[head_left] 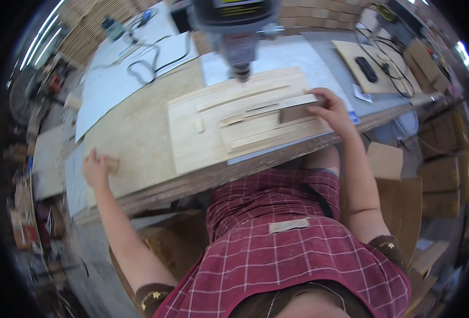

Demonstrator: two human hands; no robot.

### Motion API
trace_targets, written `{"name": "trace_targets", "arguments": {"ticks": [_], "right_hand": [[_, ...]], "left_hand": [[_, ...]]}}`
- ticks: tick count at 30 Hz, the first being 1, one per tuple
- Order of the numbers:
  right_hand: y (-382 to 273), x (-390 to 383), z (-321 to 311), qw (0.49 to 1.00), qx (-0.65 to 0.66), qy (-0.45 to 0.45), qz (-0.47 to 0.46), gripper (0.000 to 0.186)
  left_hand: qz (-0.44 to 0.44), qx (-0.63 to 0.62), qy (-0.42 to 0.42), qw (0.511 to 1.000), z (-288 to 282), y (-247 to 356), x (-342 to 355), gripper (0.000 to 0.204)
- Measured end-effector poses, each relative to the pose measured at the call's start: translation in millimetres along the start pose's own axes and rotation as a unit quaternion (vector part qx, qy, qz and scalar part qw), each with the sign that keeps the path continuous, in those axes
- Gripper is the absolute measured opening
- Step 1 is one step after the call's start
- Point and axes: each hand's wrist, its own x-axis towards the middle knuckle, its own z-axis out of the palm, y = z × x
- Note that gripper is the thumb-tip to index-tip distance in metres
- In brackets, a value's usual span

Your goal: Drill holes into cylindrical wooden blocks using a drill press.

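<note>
My right hand (pixel 331 112) grips the right end of a narrow wooden block (pixel 298 110), pale on top and brown on its near face. The block rests over a light wooden board (pixel 189 140) with raised strips and slots along it. Above the board's far part hangs a machine head (pixel 240 50) with a narrow lower tip. At the far left of the table, my left hand (pixel 95 168) has its fingers bent around a small tan wooden block (pixel 112 165); blur hides part of this grip. A small wood chip (pixel 199 125) lies on the board's left part.
The worktable (pixel 139 124) carries white sheets and a dark cable (pixel 152 66) at the back left. A black power strip (pixel 366 69) lies on a thin board at the back right. Cardboard boxes (pixel 438 177) stand at the right, and stacked wood blocks (pixel 319 16) behind.
</note>
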Motion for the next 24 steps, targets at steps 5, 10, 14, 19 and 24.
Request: {"name": "trace_targets", "arguments": {"ticks": [5,10,14,19,24], "right_hand": [[1,-17,12,0.987,0.157,0.043,0.012,0.078],[7,-56,-28,0.995,-0.004,0.093,-0.045,0.070],[36,-120,-112,0.963,0.004,0.265,-0.041,0.055],[109,-251,-223,0.802,-0.227,0.532,0.147,0.028],[213,-364,-211,0.762,-0.235,0.378,0.471,0.026]], "left_hand": [[0.012,-0.103,0.101,0.990,-8,51,-33,0.043],[0.093,-0.343,0.024,0.934,-26,154,-117,0.039],[0.259,-0.352,0.072,0.896,-42,223,-186,0.038],[0.362,-0.358,0.057,0.859,-51,265,-220,0.037],[0.396,-0.332,0.047,0.855,-52,277,-218,0.037]]}}
